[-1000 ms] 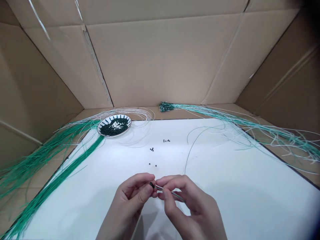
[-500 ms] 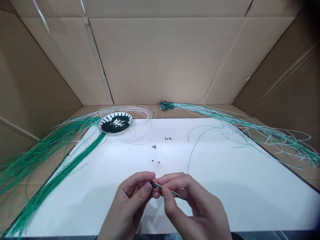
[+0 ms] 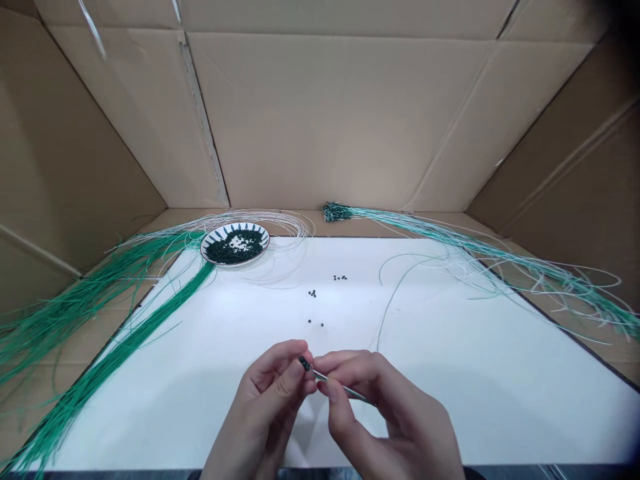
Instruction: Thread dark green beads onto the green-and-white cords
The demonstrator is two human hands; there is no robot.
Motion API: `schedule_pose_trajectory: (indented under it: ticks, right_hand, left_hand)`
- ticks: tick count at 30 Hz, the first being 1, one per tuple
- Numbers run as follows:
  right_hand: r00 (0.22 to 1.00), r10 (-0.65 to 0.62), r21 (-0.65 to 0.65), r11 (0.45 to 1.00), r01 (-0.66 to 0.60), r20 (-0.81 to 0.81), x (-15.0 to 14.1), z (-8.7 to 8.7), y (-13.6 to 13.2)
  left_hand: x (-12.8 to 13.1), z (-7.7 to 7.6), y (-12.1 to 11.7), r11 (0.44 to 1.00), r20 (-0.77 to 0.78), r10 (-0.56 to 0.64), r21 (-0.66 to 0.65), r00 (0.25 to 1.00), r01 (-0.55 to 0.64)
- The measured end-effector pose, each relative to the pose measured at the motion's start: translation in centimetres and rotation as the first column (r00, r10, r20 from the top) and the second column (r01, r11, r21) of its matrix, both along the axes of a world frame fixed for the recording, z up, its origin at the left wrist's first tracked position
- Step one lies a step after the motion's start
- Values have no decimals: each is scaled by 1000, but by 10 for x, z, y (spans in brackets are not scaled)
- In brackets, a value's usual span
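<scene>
My left hand (image 3: 265, 407) and my right hand (image 3: 385, 413) meet low in the middle of the view, over a white board (image 3: 450, 413). Between them is a thin pale wire (image 3: 343, 385) with a small dark bead (image 3: 303, 363) at its end. The left thumb and fingers pinch the wire close to the bead. The right fingertips pinch the wire a little further along, and its far end disappears behind the right fingers.
A white plate (image 3: 261, 253) with a dark patterned rim holds a heap of dark beads. Several loose beads (image 3: 313, 293) lie on the board. Bundles of green wire (image 3: 100, 340) and green-and-white wire (image 3: 500, 257) spread left and right. Cardboard walls (image 3: 340, 120) surround the board.
The whole scene has shifted slightly right and up in the view. Both hands keep their pinch on the wire, and the bead stays at its end.
</scene>
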State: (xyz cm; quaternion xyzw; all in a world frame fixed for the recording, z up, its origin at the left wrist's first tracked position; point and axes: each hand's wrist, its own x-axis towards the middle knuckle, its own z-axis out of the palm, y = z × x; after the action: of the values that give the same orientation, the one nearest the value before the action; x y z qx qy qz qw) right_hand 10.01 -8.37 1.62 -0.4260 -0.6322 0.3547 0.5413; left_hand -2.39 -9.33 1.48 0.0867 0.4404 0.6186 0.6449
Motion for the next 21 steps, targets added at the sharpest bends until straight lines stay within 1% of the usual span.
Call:
schedule_pose_trajectory:
  ticks: [4, 8, 10, 12, 14, 16, 18, 21]
  right_hand:
    - [1000, -2, -12, 1000, 2, 6, -2, -4, 2]
    - [1000, 29, -2, 1000, -29, 6, -2, -9, 4]
    - [999, 35, -4, 999, -35, 10, -3, -12, 5]
    - [1000, 30, -28, 999, -30, 5, -3, -14, 5]
    - [1000, 25, -74, 997, -26, -16, -4, -16, 6]
    - [998, 27, -135, 990, -33, -49, -5, -16, 5]
    - [997, 27, -186, 982, -41, -77, -6, -16, 5]
    - [995, 18, -220, 975, -40, -101, -8, -17, 4]
  left_hand:
    - [-1, -2, 0, 999, 30, 17, -41, 999, -16]
    - [0, -4, 2, 999, 14, 46, -21, 999, -45]
    - [1, -6, 3, 998, -39, 56, 3, 998, -56]
    - [2, -10, 4, 997, -134, 78, 33, 988, -74]
    - [2, -15, 5, 992, -255, 118, 67, 960, -104]
    - [3, -19, 4, 985, -343, 169, 98, 924, -144]
    - [4, -21, 4, 978, -380, 204, 117, 902, -172]
    - [5, -21, 4, 974, -420, 223, 143, 880, -178]
